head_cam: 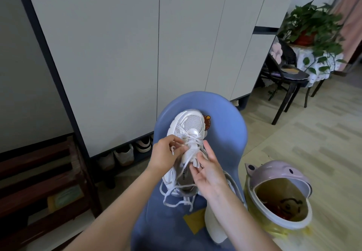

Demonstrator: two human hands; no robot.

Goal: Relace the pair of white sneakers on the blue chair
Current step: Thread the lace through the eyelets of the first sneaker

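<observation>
I'm looking down at one white sneaker (186, 149) sitting on the blue chair (221, 133), toe pointing away from me toward the chair back, heel toward me. Mesh toe panel, glossy white overlays, thick white sole showing along the left edge. Grey insole is showing through the open collar, with dark printed lettering on it, too small to read fully.

White lace (177, 196) is hanging loose: it's crossing the upper eyelets near the toe, then trailing off the heel end in slack loops onto the chair seat.

My left hand (166, 154) is pinching a lace end at the sneaker's left side, fingers curled around it, about level with the mid eyelets. My right hand (209, 170) is lying against the sneaker's right side; thumb and a fingertip are gripping a small white tab or lace piece by the tongue, the other fingers are stretching straight toward the toe.

A second white shoe (215, 223) is showing partly at the chair's front edge, under my right forearm; only a plain white part is visible, so I can't tell its lacing.

A small bear sticker (207, 122) is sitting on the chair back just right of the toe. A lilac-lidded bin (278, 196) with a yellow liner is standing open on the floor just right of the chair.
</observation>
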